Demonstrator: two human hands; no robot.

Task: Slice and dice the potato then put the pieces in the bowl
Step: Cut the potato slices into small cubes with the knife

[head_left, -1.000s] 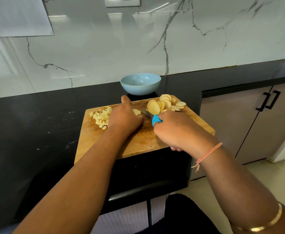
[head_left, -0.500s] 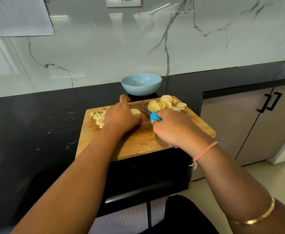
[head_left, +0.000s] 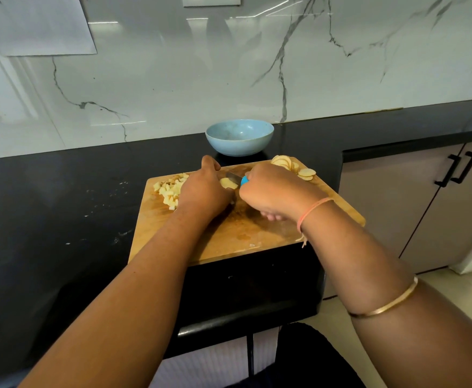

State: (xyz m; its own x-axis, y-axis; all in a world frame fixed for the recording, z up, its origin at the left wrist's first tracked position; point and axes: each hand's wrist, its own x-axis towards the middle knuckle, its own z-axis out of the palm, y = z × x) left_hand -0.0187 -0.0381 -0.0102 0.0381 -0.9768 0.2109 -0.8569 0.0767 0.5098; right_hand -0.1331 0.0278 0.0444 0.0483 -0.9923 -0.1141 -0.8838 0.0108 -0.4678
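The black surface carried a wooden cutting board at its near edge. A pale blue bowl stood just behind the board, apart from both hands.

The left grip lay over the middle of the board, its fingers bent down onto a potato piece that showed at its right edge. The right grip was just beside it, curled round the blue handle of a knife. The blade pointed left, toward the left grip, and lay against the far side of that piece.

A heap of round potato slices lay at the board's far right corner, just beyond the right grip. A pile of diced potato lay on the board's left part, touching the left grip's outer side.
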